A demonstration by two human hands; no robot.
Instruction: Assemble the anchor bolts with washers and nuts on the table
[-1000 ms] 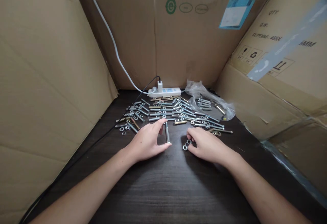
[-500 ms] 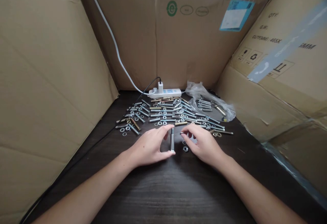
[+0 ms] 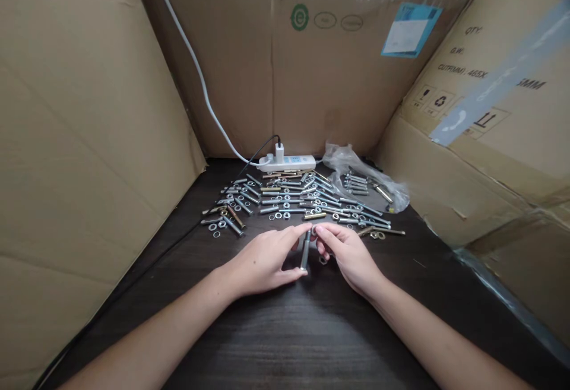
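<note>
Between its thumb and fingers, my left hand [image 3: 262, 259] grips a silver sleeve anchor bolt [image 3: 305, 252] by its two ends. The bolt stands nearly upright with a slight tilt to the right; its threaded end is at the top. My right hand [image 3: 350, 252] pinches a small washer [image 3: 314, 230] right beside that threaded end. Whether the washer touches the bolt I cannot tell. Below the right fingers a hex nut [image 3: 323, 260] lies on the dark table [image 3: 285, 330], partly covered by them.
Behind the hands lie rows of bolts, sleeves, nuts and washers [image 3: 287, 216]. A white power strip [image 3: 289, 163] and a clear plastic bag [image 3: 356, 161] are at the back. Cardboard walls [image 3: 240, 81] stand on three sides. A black cable [image 3: 169, 249] runs along the left.
My right hand has moved left with the washer, up to the bolt's top. The bolt has shifted slightly right and tilted in my left hand.
</note>
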